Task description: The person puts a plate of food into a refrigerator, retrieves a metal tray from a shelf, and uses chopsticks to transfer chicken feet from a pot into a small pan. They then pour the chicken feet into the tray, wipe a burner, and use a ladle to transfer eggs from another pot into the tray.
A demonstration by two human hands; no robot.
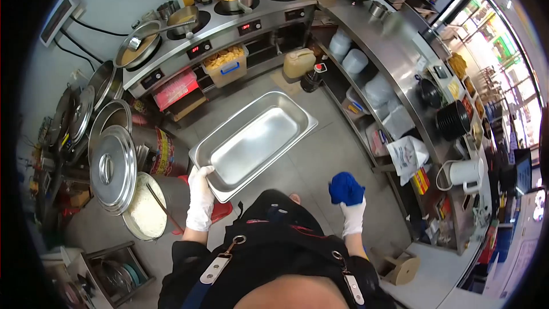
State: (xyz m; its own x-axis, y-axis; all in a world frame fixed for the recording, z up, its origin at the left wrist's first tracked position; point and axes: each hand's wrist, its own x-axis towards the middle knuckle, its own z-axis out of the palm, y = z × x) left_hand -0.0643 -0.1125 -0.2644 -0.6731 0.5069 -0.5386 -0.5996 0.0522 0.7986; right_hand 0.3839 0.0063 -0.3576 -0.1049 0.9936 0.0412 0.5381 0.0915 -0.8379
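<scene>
My left hand (pixel 200 197), in a white glove, grips the near left corner of a deep rectangular steel food pan (pixel 257 136). The pan is held tilted in front of my body, its shiny inside facing up with nothing in it. Off to the right, my right hand (pixel 352 214), also gloved in white, is closed around a bunched blue cloth (pixel 346 189). The cloth is apart from the pan and hides most of those fingers.
To the left stands a large pot (pixel 150 209) of pale contents with a stick in it, beside a lidded pot (pixel 112 169). Ahead runs a cooktop counter (pixel 229 28) with pans. On the right, a steel counter (pixel 394 63) has shelves of plastic containers below.
</scene>
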